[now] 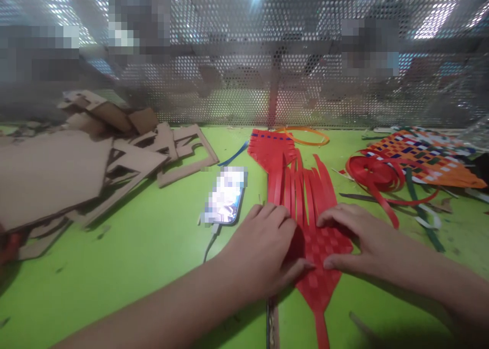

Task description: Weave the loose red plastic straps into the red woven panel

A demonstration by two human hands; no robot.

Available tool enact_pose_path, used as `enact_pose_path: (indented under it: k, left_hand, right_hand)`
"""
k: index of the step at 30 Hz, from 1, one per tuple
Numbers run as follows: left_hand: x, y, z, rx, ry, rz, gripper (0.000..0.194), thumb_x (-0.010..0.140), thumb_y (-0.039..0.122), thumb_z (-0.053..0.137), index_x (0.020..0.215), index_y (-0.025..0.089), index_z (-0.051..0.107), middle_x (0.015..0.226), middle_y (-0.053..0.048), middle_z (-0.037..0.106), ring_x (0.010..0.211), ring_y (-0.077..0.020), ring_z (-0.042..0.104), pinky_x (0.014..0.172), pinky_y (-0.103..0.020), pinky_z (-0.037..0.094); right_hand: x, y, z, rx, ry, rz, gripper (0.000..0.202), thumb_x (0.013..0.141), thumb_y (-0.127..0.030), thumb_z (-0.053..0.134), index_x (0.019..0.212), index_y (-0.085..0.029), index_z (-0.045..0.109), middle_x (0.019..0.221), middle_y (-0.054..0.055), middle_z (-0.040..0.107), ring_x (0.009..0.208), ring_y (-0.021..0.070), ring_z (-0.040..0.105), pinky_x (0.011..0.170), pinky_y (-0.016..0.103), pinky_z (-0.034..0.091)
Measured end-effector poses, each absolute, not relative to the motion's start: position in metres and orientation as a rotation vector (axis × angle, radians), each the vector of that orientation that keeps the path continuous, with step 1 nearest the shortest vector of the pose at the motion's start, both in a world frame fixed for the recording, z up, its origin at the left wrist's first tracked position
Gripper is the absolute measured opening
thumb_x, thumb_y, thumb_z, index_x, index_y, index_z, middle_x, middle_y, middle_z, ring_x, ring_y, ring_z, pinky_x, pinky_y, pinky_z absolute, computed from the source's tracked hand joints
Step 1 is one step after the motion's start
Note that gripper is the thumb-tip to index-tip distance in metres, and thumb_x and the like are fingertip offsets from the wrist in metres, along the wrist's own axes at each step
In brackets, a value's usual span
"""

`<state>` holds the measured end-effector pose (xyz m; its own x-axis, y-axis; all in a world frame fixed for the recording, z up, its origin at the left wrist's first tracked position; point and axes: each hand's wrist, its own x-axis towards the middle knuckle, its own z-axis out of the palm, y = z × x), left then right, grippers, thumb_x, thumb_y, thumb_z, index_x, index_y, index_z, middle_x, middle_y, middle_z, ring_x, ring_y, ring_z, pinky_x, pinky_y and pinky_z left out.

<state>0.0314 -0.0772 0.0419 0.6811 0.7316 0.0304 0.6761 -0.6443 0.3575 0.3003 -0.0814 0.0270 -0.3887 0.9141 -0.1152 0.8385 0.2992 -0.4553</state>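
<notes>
A red piece woven from flat strips [321, 244] lies on the green table, its lower end narrowing to one tail and its upper strips hanging loose. My left hand [271, 247] is curled over the left edge of the weave, its thumb stretched across the checkered part. At the right edge my right hand [355, 237] grips the same weave, index finger and thumb bent round it with a gap between their tips. Just above is a finished-looking red woven band [272, 148] with a row of blue squares.
A lit phone [229, 196] on a cable lies left of the weave. Cardboard pieces [57, 170] pile up at the left. A red strip coil [376, 173] and a multicoloured woven mat [424, 155] lie right. A perforated metal screen [229, 84] stands behind.
</notes>
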Motion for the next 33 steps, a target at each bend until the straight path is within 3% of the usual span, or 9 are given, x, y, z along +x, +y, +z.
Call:
enact_pose_path:
  k: [10,20,26,33]
  left_hand:
    - [0.0353,-0.0751,0.0364,2.554,1.179,0.136,0.048,0.105,0.054,0.063,0.130,0.013,0.066,0.119,-0.012,0.064,0.108,-0.0326,0.058,0.098,-0.057,0.052]
    - [0.0331,-0.0726,0.0324,2.515,1.177,0.211,0.043,0.105,0.053,0.062,0.129,0.017,0.064,0.122,-0.011,0.063,0.110,-0.0323,0.055,0.100,-0.057,0.049]
    - [0.0300,-0.0709,0.0340,2.482,1.204,0.233,0.048,0.102,0.058,0.065,0.127,0.018,0.065,0.123,-0.011,0.062,0.112,-0.0331,0.054,0.101,-0.058,0.049]
    - [0.0333,-0.0728,0.0363,2.506,1.231,0.157,0.044,0.102,0.055,0.067,0.127,0.019,0.066,0.125,-0.012,0.063,0.113,-0.0344,0.056,0.101,-0.058,0.050]
  right_hand:
    - [0.3014,-0.0819,0.0225,-1.633,-2.391,0.665,0.053,0.085,-0.059,0.084,0.128,-0.032,0.071,0.132,0.009,0.073,0.121,0.0370,0.067,0.101,0.052,0.055]
    - [0.2988,-0.0814,0.0251,-1.594,-2.376,0.621,0.050,0.084,-0.060,0.083,0.123,-0.030,0.072,0.126,0.010,0.073,0.117,0.0364,0.067,0.101,0.053,0.055]
    - [0.3044,-0.0819,0.0275,-1.627,-2.397,0.439,0.053,0.078,-0.066,0.086,0.112,-0.028,0.071,0.119,0.009,0.072,0.112,0.0361,0.067,0.095,0.051,0.055]
    - [0.3055,-0.0823,0.0248,-1.704,-2.402,0.560,0.047,0.082,-0.061,0.085,0.110,-0.028,0.067,0.111,0.007,0.072,0.101,0.0322,0.068,0.088,0.047,0.054]
